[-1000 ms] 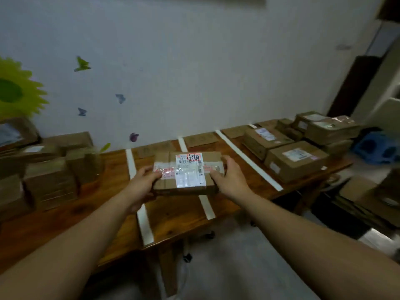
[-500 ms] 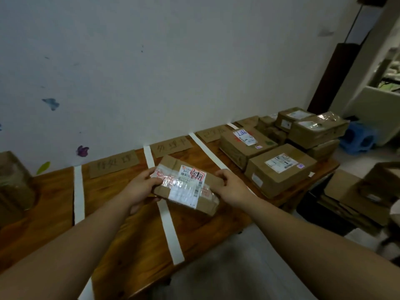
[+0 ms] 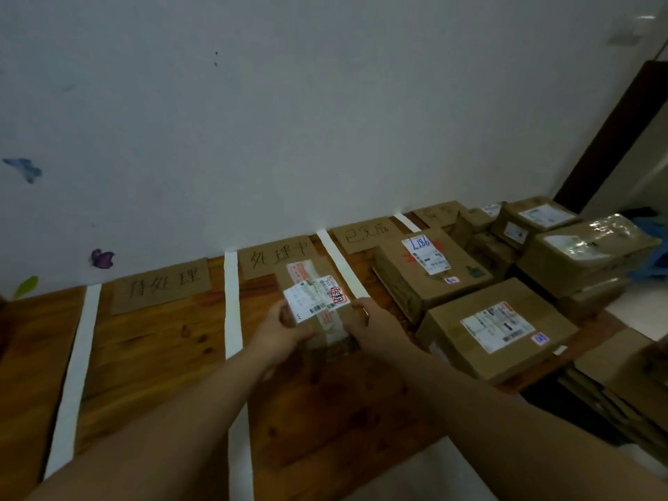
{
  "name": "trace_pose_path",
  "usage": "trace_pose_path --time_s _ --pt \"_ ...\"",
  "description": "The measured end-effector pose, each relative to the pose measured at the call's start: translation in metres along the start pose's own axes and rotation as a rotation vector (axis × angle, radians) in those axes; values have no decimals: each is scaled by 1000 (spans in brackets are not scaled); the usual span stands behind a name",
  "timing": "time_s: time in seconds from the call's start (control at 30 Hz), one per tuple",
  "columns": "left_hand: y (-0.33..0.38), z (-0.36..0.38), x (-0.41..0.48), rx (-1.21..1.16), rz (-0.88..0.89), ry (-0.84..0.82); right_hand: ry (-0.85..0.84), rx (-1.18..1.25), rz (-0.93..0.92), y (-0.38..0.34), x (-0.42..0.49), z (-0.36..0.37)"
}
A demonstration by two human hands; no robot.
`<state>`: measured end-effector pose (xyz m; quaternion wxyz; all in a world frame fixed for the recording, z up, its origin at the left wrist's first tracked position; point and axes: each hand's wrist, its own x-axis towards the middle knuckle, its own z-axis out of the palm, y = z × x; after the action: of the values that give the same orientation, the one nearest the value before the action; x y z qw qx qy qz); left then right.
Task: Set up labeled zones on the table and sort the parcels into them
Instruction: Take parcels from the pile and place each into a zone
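Both hands [image 3: 285, 334] grip parcel [image 3: 318, 305] between tape strips [image 3: 232, 301], middle zone

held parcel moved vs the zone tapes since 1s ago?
Yes. The parcel went right, off the tape strip it straddled, into the lane under the middle sign.

Parcel [image 3: 318, 305]: flat brown carton, white label, red stamp, taped; held over middle zone.
Zone signs [image 3: 276, 256]: cardboard, handwritten, along wall.
Sorted parcels [image 3: 495, 329]: 3 o'clock.

parcel [image 3: 318, 301] between tape strips [image 3: 233, 301] | cardboard sign [image 3: 276, 256] behind | boxes [image 3: 495, 330] right
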<state>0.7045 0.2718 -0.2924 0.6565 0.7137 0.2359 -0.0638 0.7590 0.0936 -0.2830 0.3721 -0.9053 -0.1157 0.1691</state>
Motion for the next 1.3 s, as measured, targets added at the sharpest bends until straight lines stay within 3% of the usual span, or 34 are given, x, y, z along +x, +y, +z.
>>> trace_pose_path --time_s 0.17,0.37,0.63,1.03,1.23,1.3 --pt "-7 33 29 43 -17 -5 -103 -61 -28 40 43 -8" --pt "-20 61 55 153 -47 128 -187 -111 -111 76 81 -7" --pt "-33 72 85 393 -62 51 -260 -121 -155 99 106 6" --pt "-28 50 107 554 -5 36 -221 -267 -172 84 126 9" --pt "-37 0 75 740 -39 123 -162 -432 -300 49 122 17" --pt "-46 -18 60 922 -20 107 -189 -492 -320 36 120 24"
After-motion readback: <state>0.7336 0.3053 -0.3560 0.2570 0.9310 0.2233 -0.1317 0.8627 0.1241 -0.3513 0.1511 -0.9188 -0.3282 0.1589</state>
